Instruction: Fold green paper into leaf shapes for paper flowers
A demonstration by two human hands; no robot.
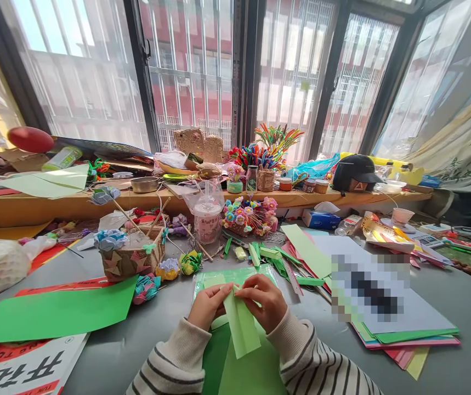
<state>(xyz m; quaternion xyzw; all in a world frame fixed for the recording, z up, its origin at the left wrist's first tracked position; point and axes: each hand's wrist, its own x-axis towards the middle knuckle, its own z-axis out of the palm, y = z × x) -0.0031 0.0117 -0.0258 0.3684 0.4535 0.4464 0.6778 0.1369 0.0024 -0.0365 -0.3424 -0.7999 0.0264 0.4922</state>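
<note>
A folded strip of light green paper [241, 328] hangs between my two hands, its lower end pointing toward me. My left hand [210, 306] pinches its upper left edge between thumb and fingers. At the upper right edge, my right hand [265, 300] is closed on the same strip with thumb and fingertips. Under the hands lie larger sheets of green paper [216, 365], darker on the left and lighter on the right. A clear plastic packet [266, 271] with green paper shows just behind the hands.
Green paper scraps [274, 255] lie beyond my hands. To the left are a woven basket [130, 258] with paper flowers and a green sheet [54, 310]. A stack of coloured paper [416, 334] lies right. A lidded cup [208, 222] stands near the crowded window ledge [235, 202].
</note>
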